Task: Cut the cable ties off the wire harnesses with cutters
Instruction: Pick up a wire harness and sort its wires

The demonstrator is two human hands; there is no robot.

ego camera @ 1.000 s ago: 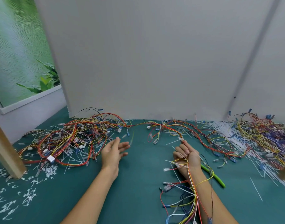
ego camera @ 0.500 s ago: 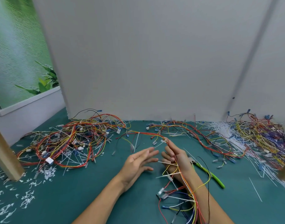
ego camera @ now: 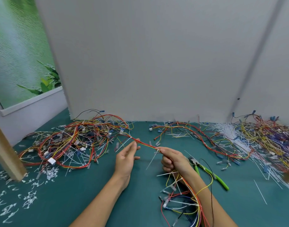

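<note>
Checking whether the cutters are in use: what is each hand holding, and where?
Right hand grips a harness mid-length, by a cable tie. Left hand is open, fingertips at the harness. Cutters lie unheld.

A grey partition board stands well beyond the fingers. A wooden post rises far left of them, a leafy picture behind it. Teal mat lies beneath.

The left forearm and right forearm are bare; the left hand and right hand are bare too.
</note>
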